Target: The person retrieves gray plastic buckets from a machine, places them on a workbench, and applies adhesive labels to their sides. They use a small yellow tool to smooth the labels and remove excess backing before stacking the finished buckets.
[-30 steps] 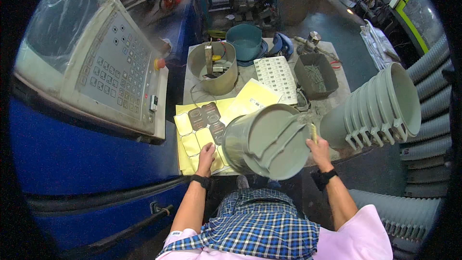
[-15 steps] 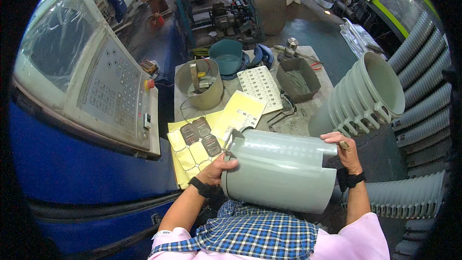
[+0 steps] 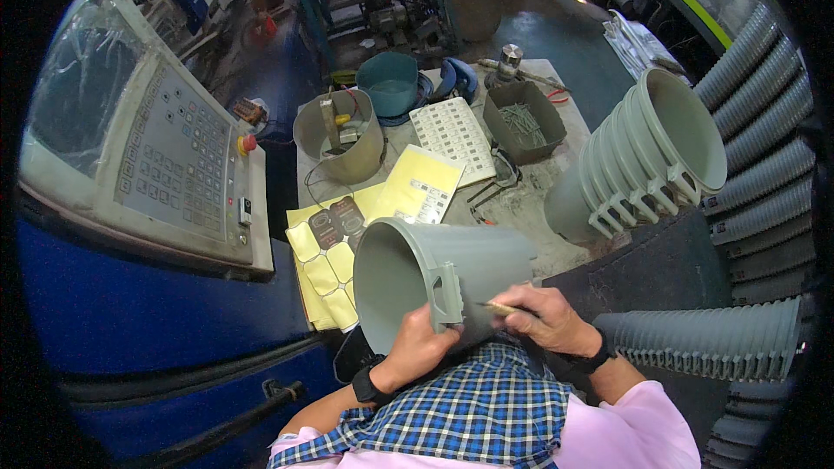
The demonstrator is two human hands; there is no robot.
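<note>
Bucket position: I see a grey plastic bucket [image 3: 452, 282] lying on its side against the person's lap, at the near edge of the workbench [image 3: 530, 208], open mouth facing left, handle lug turned up toward the camera.
Left hand: my left hand [image 3: 417, 349] is curled around the rim just below the lug; fingers closed on the bucket wall, thumb on the outside.
Right hand: my right hand [image 3: 543, 320] rests on the bucket's side with fingers pinched shut on a thin blade-like tool [image 3: 497, 307], whose tip points at the lug. I cannot tell the exact kind of tool.
Nearby stock: a nested stack of grey buckets [image 3: 643, 156] lies on its side to the right, well apart from the hands.
Bench items: yellow label sheets [image 3: 334, 243] lie just beside the bucket mouth; a round grey tub [image 3: 340, 135] holding tools, a teal bowl [image 3: 388, 82] and a tray of screws [image 3: 524, 120] sit further back.
Machine: a control panel [image 3: 178, 161] stands to the left.
Risk, slip: I judge that the tool tip, being near the left fingers, could skid off the smooth plastic and cut them.
Risk, roll: the bucket is round and held only by one hand and the lap; a loose hold could let it turn under the tool.
Risk, gouge: too much pressure could scar the wall beside the lug.
</note>
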